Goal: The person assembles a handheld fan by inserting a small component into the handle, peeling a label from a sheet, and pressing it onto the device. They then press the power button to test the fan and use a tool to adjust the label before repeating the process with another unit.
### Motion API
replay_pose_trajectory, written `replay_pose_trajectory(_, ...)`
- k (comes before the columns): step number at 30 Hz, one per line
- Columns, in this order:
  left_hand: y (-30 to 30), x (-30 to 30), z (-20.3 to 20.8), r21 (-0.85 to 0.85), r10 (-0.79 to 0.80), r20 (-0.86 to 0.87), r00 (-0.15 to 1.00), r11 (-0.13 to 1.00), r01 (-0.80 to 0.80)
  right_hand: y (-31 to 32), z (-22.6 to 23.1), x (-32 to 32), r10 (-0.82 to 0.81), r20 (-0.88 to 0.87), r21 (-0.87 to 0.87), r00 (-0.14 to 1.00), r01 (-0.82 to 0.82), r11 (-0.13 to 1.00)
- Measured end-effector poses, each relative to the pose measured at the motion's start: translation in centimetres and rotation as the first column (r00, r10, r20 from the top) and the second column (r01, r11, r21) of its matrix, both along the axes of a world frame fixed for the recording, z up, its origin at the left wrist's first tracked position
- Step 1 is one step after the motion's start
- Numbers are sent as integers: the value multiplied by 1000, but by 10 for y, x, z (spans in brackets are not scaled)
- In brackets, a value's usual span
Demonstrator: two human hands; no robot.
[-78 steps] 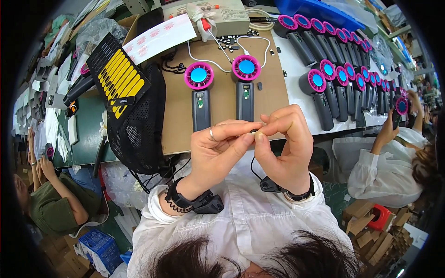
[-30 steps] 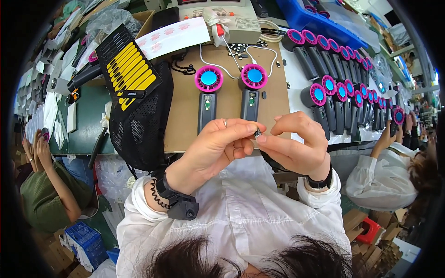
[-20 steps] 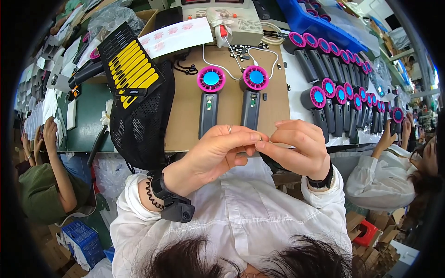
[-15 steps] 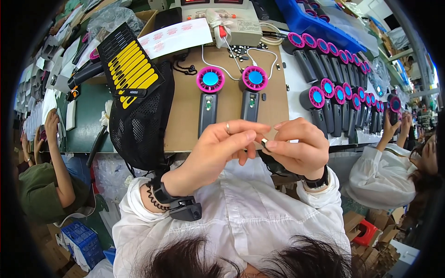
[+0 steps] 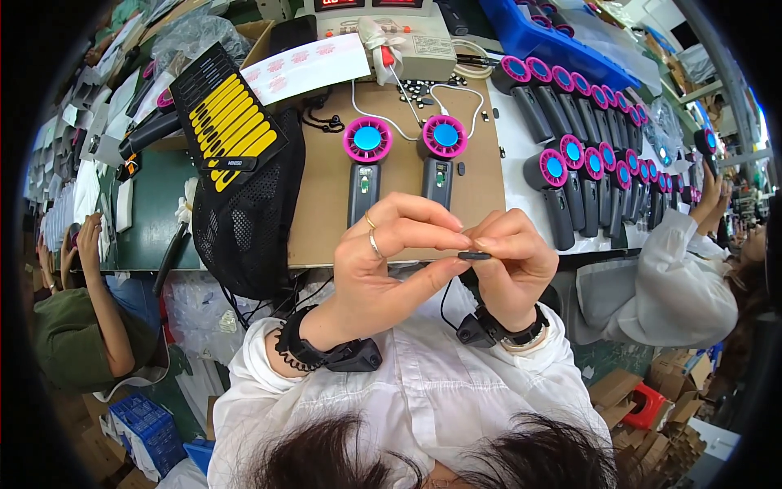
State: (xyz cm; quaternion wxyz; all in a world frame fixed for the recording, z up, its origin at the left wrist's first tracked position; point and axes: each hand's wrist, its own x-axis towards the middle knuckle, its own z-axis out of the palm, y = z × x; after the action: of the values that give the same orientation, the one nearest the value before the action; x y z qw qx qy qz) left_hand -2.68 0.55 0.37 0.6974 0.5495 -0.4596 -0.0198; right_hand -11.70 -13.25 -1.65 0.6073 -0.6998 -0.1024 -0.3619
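Observation:
Just past the near edge of the bench, my left hand (image 5: 376,261) and my right hand (image 5: 520,262) meet fingertip to fingertip. Both are closed on a small dark oval piece (image 5: 473,255), held level between thumbs and fingers. Fingers cover part of it. Beyond my hands, two handheld fans (image 5: 367,140) with pink rims and blue centres lie on a brown board (image 5: 318,204). Each has an uncovered slot in its dark handle, with a green circuit board showing. Another small dark oval piece (image 5: 461,169) rests beside the right-hand fan (image 5: 445,137).
Rows of similar fans (image 5: 562,171) fill the right side, below a blue bin (image 5: 554,41). A boxy meter (image 5: 415,45) with cables stands at the back. Left are a black mesh bag (image 5: 248,220) and a yellow-and-black sheet (image 5: 232,122). People sit on both sides.
Both hands have drawn closer together, and my left fingers now pinch the oval piece too. It has turned from tilted to level. The person at right has raised a fan.

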Motion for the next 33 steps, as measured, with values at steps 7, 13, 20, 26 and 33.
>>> replay_pose_trajectory(7,1,-7,-12,6,-44,-316,948,999,49,10,4,3,-41,-75,100,996,48,994)
replay_pose_trajectory(13,-4,-11,-14,-174,-185,-731,657,981,82,15,10,7,18,-255,391,967,86,916)
replay_pose_trajectory(20,-6,-9,-17,-197,-215,-785,582,976,94,14,8,8,5,-293,369,956,108,923)
replay_pose_trajectory(26,-5,-8,-20,-132,-123,-685,718,990,43,16,10,11,34,-314,420,949,107,901)
replay_pose_trajectory(33,-3,-4,-23,-11,14,-436,900,1000,-21,16,9,12,85,-327,475,941,86,876)
